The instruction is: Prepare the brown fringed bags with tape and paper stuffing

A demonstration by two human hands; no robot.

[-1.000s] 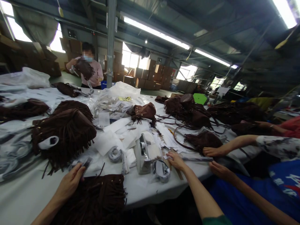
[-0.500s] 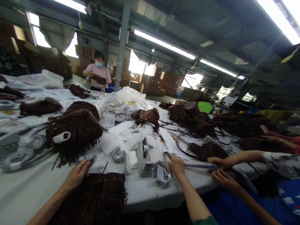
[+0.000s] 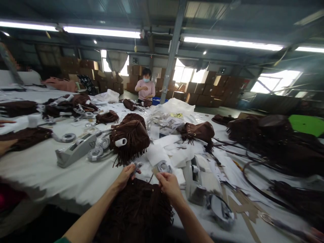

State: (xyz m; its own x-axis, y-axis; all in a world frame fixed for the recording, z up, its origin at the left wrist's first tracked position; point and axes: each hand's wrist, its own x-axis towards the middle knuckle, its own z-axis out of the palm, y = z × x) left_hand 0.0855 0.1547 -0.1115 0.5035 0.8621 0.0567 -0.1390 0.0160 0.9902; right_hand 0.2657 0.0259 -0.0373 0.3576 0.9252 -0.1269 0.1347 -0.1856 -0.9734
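A dark brown fringed suede bag [image 3: 136, 212] lies at the table's near edge, right in front of me. My left hand [image 3: 125, 175] is at the bag's top left and pinches a small shiny packet [image 3: 136, 166]. My right hand [image 3: 168, 184] is at the bag's top right, fingers closed on a thin piece of card [image 3: 155, 171]. The two hands are close together over the bag's upper edge.
A grey tape dispenser [image 3: 76, 153] sits to the left, another tape dispenser [image 3: 196, 182] stands right of my hands. A stuffed fringed bag [image 3: 130, 138], white papers [image 3: 177, 152] and more brown bags [image 3: 273, 141] cover the table. A person [image 3: 145, 88] stands at the far end.
My view has swung left. My right hand came back from the far right to the bag's top edge, beside the left hand. The co-worker's arms at the right are out of view.
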